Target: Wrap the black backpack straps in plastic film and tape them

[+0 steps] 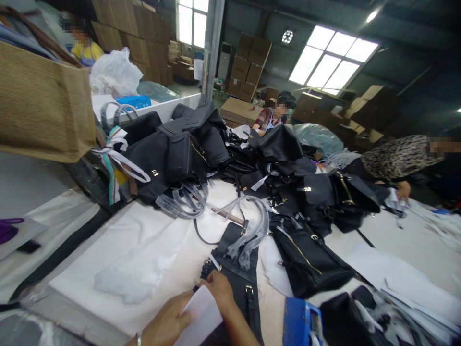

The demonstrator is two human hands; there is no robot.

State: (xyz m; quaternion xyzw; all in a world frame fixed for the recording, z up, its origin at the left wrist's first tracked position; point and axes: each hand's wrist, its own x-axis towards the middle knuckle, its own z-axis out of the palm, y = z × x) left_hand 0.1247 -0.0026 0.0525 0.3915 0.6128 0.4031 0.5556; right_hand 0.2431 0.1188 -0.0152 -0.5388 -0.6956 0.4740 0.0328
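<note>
Just in front of me a black leather-look bag (239,281) lies flat on the white-covered table, its straps fitted with gold buckles. Handles wrapped in clear plastic (257,216) curve up from its far end. My left hand (171,319) is closed, its thumb pressing a piece of white sheet (202,315), and its fingertips reach the bag's left edge. My right hand (219,288) pinches at the left strap near a buckle; what lies between its fingers is hidden. The sheet covers part of the bag's near end.
Black bags (185,154) are heaped across the far side. A bag with a gold zip (306,254) lies to the right, near a blue object (301,322). A tan woven bag (43,101) stands at left. Several people work beyond; one person's hand (403,191) is at far right.
</note>
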